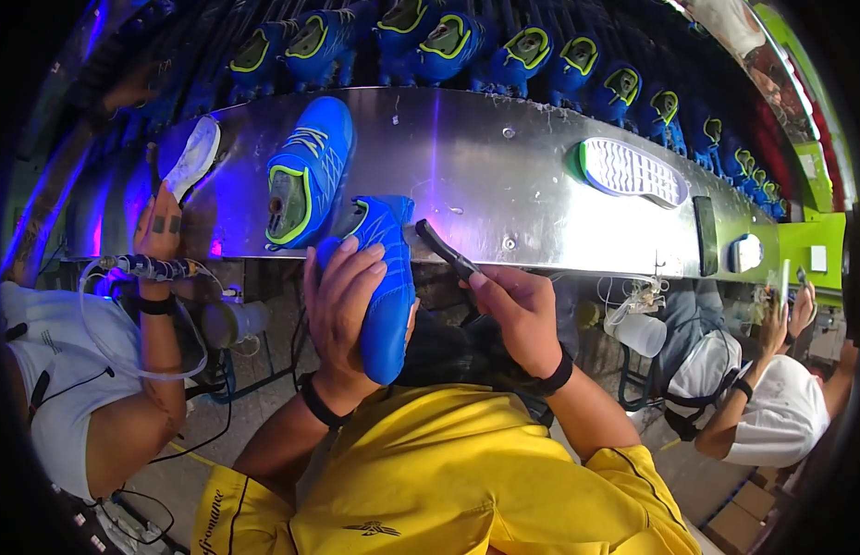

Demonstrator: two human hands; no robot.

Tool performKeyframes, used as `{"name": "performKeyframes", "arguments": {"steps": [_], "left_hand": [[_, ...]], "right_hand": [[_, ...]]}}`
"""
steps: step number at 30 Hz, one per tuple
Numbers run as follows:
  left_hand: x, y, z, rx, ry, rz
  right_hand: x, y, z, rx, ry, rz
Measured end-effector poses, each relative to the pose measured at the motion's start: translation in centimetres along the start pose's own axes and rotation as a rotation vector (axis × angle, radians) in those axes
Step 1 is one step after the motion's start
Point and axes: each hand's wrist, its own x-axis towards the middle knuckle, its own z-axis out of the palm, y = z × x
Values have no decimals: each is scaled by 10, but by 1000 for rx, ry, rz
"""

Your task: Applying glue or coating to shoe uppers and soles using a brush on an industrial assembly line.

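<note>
Blue shoe [391, 296] grasped by left hand [342, 319]; right hand [522, 314] grasps brush [446, 251] near it. Second shoe [319, 168] at eleven o'clock from first, sole [633, 173] at two.

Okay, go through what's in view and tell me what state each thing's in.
Held shoe: tilted, gripped in the left hand
Black-handled tool: held in the right hand
Other blue shoe: upright on the bench, laced
White sole: lying tread up
Back-row shoes: lined up, openings showing

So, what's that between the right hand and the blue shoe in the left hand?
In the head view, a dark brush-like tool: the right hand grips it, and its tip points at the blue shoe. Whether they touch, I can't tell.
</note>
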Motion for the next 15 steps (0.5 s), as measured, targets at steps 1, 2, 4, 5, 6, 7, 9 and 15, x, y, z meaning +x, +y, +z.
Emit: {"name": "performKeyframes", "arguments": {"steps": [1,2,4,5,6,7,9,15], "left_hand": [[0,0,1,-6,9,-2],[-1,-1,2,-5,6,1],[-4,-1,3,-5,14,15],[-5,-1,3,-6,9,17],[-6,-1,3,3,11,17],[-7,0,3,12,13,16],[-6,-1,3,3,14,12],[-6,-3,3,-12,15,-5]], "right_hand": [[-1,2,0,55,7,2],[2,2,0,58,9,2],[13,-4,2,-168,120,-101],[16,-5,3,-165,123,-98],[20,-7,4,-247,132,-156],[21,-8,3,-329,141,-213],[16,-8,1,-297,104,-213],[-8,-5,-8,-60,-108,-50]]}}
